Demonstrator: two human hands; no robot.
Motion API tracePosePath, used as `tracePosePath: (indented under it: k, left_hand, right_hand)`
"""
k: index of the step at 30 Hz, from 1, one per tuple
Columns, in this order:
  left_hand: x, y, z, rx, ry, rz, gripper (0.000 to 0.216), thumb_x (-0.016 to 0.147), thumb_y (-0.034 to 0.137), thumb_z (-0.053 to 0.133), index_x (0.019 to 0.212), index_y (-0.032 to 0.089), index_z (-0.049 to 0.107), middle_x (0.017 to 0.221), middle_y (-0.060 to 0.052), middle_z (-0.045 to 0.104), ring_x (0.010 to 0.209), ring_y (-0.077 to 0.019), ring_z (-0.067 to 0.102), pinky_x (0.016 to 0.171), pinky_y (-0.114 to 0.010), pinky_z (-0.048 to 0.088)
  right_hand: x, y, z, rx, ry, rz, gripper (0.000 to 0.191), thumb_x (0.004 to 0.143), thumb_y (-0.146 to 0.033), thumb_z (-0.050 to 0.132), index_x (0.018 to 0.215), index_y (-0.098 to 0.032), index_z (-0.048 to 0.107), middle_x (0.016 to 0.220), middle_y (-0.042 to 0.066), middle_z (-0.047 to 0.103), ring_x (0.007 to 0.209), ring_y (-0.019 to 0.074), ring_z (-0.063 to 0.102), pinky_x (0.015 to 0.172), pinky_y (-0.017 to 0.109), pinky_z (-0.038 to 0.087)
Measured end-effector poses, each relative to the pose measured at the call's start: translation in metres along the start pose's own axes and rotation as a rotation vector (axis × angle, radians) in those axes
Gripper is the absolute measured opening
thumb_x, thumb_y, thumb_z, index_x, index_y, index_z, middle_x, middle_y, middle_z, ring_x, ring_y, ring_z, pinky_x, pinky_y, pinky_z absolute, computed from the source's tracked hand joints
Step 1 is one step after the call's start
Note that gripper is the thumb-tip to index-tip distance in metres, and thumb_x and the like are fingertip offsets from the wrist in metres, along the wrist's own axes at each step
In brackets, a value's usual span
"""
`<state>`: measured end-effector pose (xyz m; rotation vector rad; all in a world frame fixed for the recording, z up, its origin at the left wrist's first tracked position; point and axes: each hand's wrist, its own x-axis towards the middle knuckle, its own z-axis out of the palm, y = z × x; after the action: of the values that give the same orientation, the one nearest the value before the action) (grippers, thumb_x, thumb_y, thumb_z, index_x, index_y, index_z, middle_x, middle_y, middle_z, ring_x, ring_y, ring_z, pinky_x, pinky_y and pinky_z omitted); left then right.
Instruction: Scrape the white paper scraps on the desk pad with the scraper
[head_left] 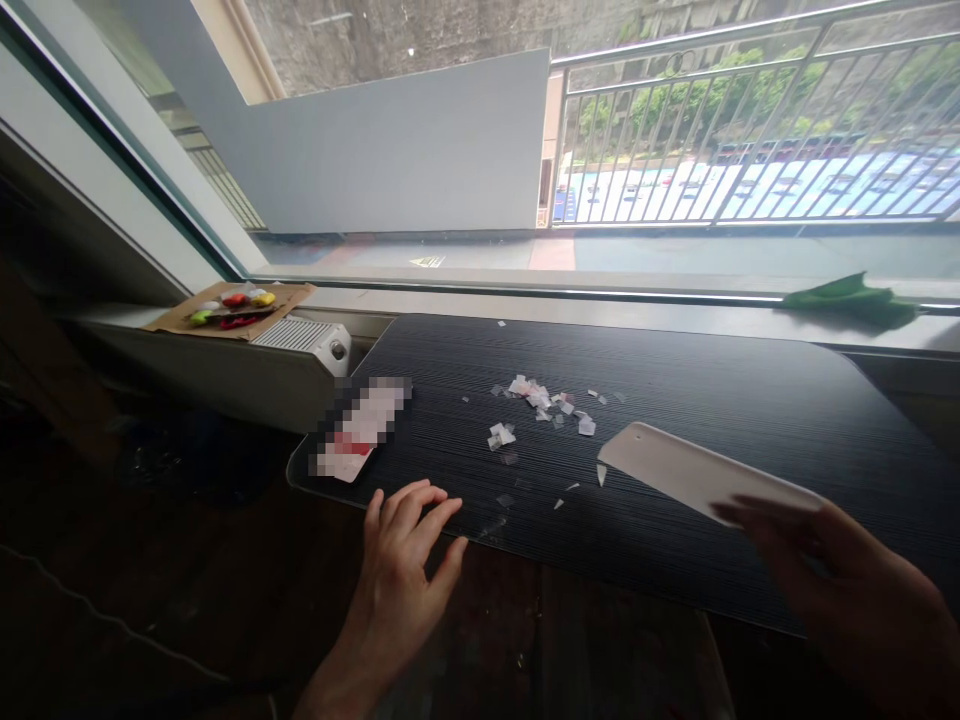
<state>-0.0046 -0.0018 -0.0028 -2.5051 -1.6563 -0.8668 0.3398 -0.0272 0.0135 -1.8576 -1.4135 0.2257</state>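
R hand holds 1 card nr scraps.

By the window sill, the person's right hand grips a flat pale strip, its far end close to small whitish scraps scattered on the dark table. The left hand, loosely curved, is at the near edge, just beside a blurred pale-and-red item. Bright packets lie on cardboard at the left.
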Motion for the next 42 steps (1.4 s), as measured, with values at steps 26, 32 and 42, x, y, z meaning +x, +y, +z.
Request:
tracePosePath:
  k: [26,32,42]
  left_hand:
    - [0.000,-0.004,-0.001,-0.009,0.014,0.030,0.024,0.090,0.021,0.053,0.112,0.025,0.063,0.110,-0.006,0.067,0.113,-0.0279,0.061,0.106,-0.056,0.033]
    - [0.001,0.000,0.000,-0.029,0.015,0.025,0.025,0.092,0.023,0.052,0.115,0.026,0.062,0.113,-0.006,0.066,0.115,-0.0267,0.060,0.109,-0.055,0.032]
    - [0.004,0.002,-0.003,-0.023,-0.010,0.050,0.024,0.091,0.023,0.053,0.113,0.025,0.063,0.111,-0.006,0.066,0.113,-0.0285,0.061,0.107,-0.057,0.034]
  right_hand:
    - [0.039,0.008,-0.004,0.284,-0.363,-0.129,0.034,0.083,-0.061,0.061,0.084,-0.029,0.074,0.086,0.002,0.078,0.081,0.0260,0.073,0.081,0.037,0.056]
    - [0.037,0.012,0.004,0.254,-0.193,-0.041,0.021,0.080,-0.044,0.066,0.090,-0.027,0.072,0.085,0.002,0.077,0.078,0.0245,0.071,0.077,0.035,0.055]
    - [0.039,-0.013,0.003,0.271,-0.442,-0.192,0.032,0.086,-0.051,0.060,0.088,-0.022,0.073,0.086,0.004,0.077,0.077,0.0242,0.070,0.070,0.031,0.055]
